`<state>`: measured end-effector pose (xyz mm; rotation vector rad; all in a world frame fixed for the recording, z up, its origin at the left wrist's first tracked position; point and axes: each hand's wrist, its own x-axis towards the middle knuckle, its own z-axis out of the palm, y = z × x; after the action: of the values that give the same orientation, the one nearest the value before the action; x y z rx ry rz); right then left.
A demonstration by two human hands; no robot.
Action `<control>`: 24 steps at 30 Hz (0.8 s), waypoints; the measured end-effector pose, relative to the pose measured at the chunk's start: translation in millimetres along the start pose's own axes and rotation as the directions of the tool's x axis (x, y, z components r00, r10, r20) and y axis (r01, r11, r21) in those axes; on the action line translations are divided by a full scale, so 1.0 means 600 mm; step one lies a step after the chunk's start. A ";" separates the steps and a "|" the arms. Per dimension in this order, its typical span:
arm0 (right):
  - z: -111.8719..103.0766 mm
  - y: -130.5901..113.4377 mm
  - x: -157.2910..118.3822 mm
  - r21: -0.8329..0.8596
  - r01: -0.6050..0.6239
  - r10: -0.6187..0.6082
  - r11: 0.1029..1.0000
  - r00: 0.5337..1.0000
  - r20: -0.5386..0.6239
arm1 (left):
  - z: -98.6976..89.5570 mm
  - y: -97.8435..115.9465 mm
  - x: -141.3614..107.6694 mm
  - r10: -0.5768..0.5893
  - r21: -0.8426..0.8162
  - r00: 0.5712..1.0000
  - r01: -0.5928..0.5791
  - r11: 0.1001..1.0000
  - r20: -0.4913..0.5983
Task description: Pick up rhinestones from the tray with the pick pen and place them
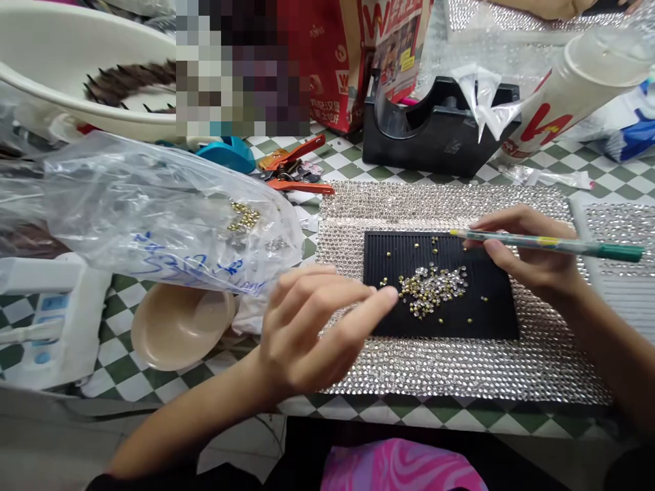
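A ridged black tray [491, 317] lies on a sheet covered in rhinestones [440, 368]. Loose rhinestones [432, 290], clear with gold-coloured backs, are heaped in the tray's middle, and several lie scattered around them. My left hand [322, 327] reaches over the tray's left edge, index finger stretched to the rim of the heap, the other fingers loosely bent; it holds nothing that I can see. Above the tray's right side, my right hand [532, 252] grips a slim picking pencil [552, 243] between thumb and fingers. Its yellow tip points left, its green end right.
Left of the tray lie a clear plastic bag [174, 211] of gold pieces, a beige bowl [179, 327] and a white device [51, 320]. Behind stand an orange-handled clamp [297, 167], a black tape dispenser [440, 129], a red paper bag [332, 68] and a paper cup [557, 102].
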<state>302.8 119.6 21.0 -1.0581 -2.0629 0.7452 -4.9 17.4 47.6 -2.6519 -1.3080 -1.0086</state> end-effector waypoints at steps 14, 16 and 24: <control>-0.005 -0.019 0.007 0.074 -0.032 0.013 0.997 0.972 0.236 | 0.087 -0.059 -0.006 0.116 0.183 0.993 -0.109 0.977 -0.030; -0.006 -0.020 0.009 0.045 -0.017 0.004 0.999 0.964 0.266 | 0.089 -0.061 -0.006 0.119 0.190 0.993 -0.112 0.975 -0.022; -0.009 -0.018 0.007 -0.001 0.007 -0.007 1.000 0.967 0.254 | 0.090 -0.065 -0.004 0.118 0.192 0.993 -0.116 0.975 0.002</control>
<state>300.3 118.5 33.5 -0.9983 -2.2812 0.9154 -4.8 56.3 -6.6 -2.5418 -1.1664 -0.8345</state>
